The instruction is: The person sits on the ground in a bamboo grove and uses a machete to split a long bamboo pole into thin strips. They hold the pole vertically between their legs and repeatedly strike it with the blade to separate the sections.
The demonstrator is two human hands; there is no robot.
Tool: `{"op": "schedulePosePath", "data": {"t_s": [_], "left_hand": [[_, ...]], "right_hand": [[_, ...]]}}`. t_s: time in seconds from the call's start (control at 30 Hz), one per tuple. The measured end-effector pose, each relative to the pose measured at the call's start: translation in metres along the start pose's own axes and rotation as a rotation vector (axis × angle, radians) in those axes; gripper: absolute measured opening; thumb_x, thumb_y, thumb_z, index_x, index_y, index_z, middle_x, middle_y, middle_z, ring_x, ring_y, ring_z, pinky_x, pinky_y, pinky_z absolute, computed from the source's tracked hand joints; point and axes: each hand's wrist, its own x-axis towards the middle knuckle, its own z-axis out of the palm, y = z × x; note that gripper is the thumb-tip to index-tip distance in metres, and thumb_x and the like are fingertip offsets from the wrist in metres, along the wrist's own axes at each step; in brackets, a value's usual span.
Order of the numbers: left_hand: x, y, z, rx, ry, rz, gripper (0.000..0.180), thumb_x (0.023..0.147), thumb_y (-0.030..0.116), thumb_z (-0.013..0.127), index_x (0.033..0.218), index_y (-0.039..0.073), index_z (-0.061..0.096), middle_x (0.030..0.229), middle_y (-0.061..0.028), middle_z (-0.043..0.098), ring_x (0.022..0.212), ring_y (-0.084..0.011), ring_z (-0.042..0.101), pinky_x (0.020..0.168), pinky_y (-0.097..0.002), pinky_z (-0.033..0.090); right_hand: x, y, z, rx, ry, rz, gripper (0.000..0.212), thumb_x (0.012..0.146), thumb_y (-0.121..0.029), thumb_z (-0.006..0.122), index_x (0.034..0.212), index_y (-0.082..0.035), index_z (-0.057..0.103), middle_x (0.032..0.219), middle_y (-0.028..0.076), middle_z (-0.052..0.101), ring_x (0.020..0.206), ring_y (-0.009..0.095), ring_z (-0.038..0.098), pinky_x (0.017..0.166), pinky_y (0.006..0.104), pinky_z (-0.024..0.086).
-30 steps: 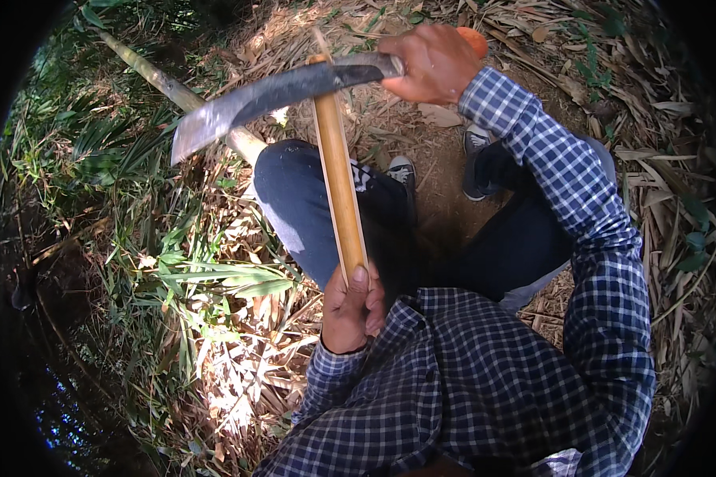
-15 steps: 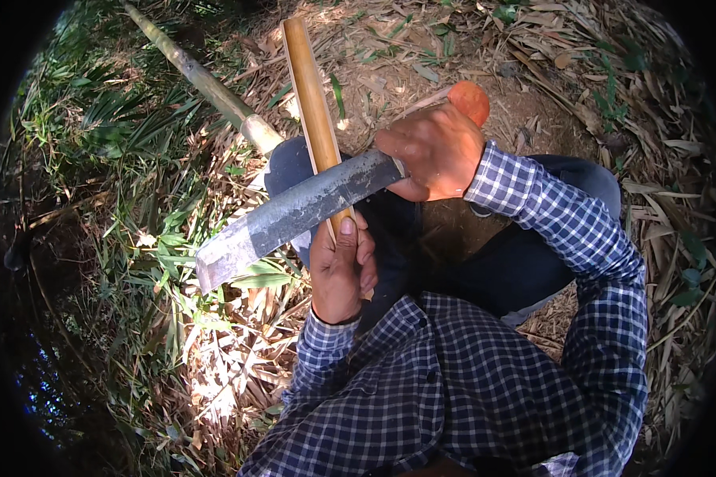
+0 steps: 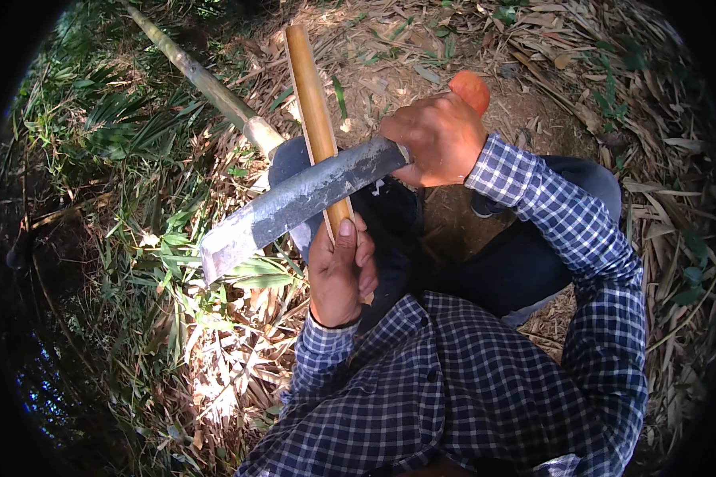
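A split bamboo strip [image 3: 313, 95], pale brown on its hollow inner face, points away from me. My left hand [image 3: 341, 266] is closed round its near end, with the thumb pressed on the inner face. Across the strip, above that thumb, lies the broad grey blade of a machete [image 3: 310, 191]; its squared tip reaches out to the left. My right hand [image 3: 440, 139] grips the machete at the handle, whose orange end shows past the fist. The blade hides a short length of the strip, and whether its edge bites into it I cannot tell.
A long bamboo pole [image 3: 195, 73] runs from the far left to beside my left knee [image 3: 289, 163]. Green leafy plants [image 3: 119, 119] grow on the left. Dry leaves [image 3: 561, 52] and shavings litter the bare soil around my bent legs.
The machete and my right hand have shifted slightly away from me along the strip. The strip's far end has dipped a little nearer; my left hand has hardly moved.
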Motion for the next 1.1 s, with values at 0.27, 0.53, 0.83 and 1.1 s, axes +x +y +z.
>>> {"op": "schedulePosePath", "data": {"t_s": [0.27, 0.53, 0.83, 1.1], "left_hand": [[-0.008, -0.005, -0.003, 0.070, 0.001, -0.004, 0.027, 0.105, 0.030, 0.039, 0.104, 0.005, 0.049, 0.066, 0.0004, 0.043, 0.040, -0.0057, 0.036, 0.036, -0.0202, 0.031], [-0.008, -0.007, -0.004, 0.056, -0.008, -0.033, 0.026, 0.106, 0.030, 0.039, 0.104, 0.005, 0.048, 0.065, 0.0001, 0.043, 0.040, -0.0058, 0.036, 0.036, -0.0206, 0.031], [-0.019, -0.009, -0.003, 0.045, -0.027, -0.076, 0.025, 0.106, 0.029, 0.039, 0.103, 0.005, 0.048, 0.066, -0.0001, 0.043, 0.040, -0.0058, 0.035, 0.036, -0.0208, 0.032], [-0.018, -0.017, -0.004, 0.062, 0.012, -0.033, 0.027, 0.105, 0.031, 0.041, 0.102, 0.006, 0.049, 0.066, 0.0007, 0.043, 0.040, -0.0054, 0.034, 0.036, -0.0199, 0.029]], "right_hand": [[-0.005, -0.005, -0.008, 0.070, 0.104, 0.025, 0.031, 0.062, -0.023, 0.077, 0.085, -0.008, 0.063, 0.074, 0.009, 0.065, 0.068, 0.030, 0.066, 0.056, 0.0423, 0.052], [-0.001, 0.000, -0.006, 0.054, -0.055, 0.168, 0.034, 0.067, -0.035, 0.076, 0.085, -0.008, 0.064, 0.071, 0.007, 0.066, 0.067, 0.030, 0.068, 0.056, 0.0440, 0.053], [0.008, 0.008, -0.015, -0.033, -0.033, 0.210, 0.029, 0.067, -0.031, 0.076, 0.081, -0.008, 0.065, 0.065, 0.010, 0.065, 0.062, 0.031, 0.067, 0.055, 0.0453, 0.054], [0.004, 0.008, -0.005, 0.008, -0.058, 0.146, 0.031, 0.065, -0.030, 0.077, 0.081, -0.008, 0.063, 0.071, 0.010, 0.066, 0.065, 0.031, 0.067, 0.055, 0.0437, 0.053]]}}
